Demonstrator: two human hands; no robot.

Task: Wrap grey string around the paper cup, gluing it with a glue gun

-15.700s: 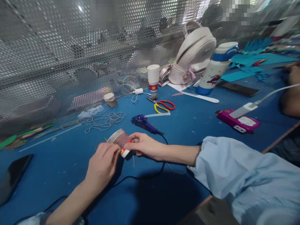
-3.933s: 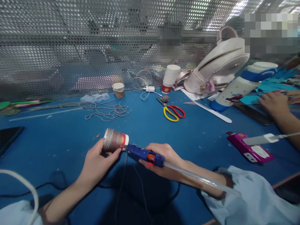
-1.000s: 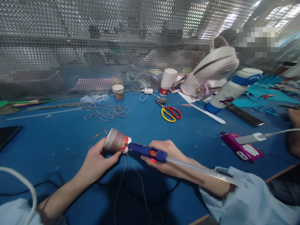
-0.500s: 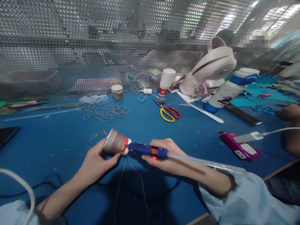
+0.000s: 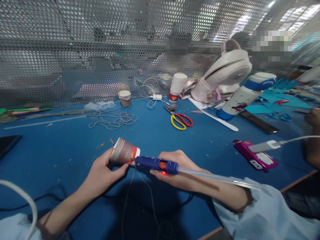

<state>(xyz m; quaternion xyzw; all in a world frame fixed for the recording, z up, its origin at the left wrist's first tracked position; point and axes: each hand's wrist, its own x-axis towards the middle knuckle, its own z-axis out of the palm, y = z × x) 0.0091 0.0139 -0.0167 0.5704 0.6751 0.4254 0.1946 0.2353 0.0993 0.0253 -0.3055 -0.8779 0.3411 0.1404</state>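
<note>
My left hand (image 5: 106,171) is closed around a paper cup (image 5: 123,151) that lies tilted on its side. Grey-brown string covers most of the cup, leaving a red and white band bare near its right end. In my right hand (image 5: 175,170) is a blue hot glue gun (image 5: 152,163), its red light glowing. A long clear glue stick (image 5: 212,176) sticks out of its back. The nozzle sits at the red band, close to my left thumb; whether it touches is hard to tell. Loose string (image 5: 152,196) trails below the cup toward me.
Behind are a heap of string (image 5: 112,118), a small cup (image 5: 124,98), scissors (image 5: 178,120), stacked paper cups (image 5: 178,87), a pale backpack (image 5: 222,76) and a tilted bottle (image 5: 243,96). A magenta power strip (image 5: 256,156) lies right, near another person's arm (image 5: 313,140).
The glue gun's nozzle has shifted slightly down and left along the cup's red band. My left hand and the cup stay put. The other person's hand at the right edge has moved away.
</note>
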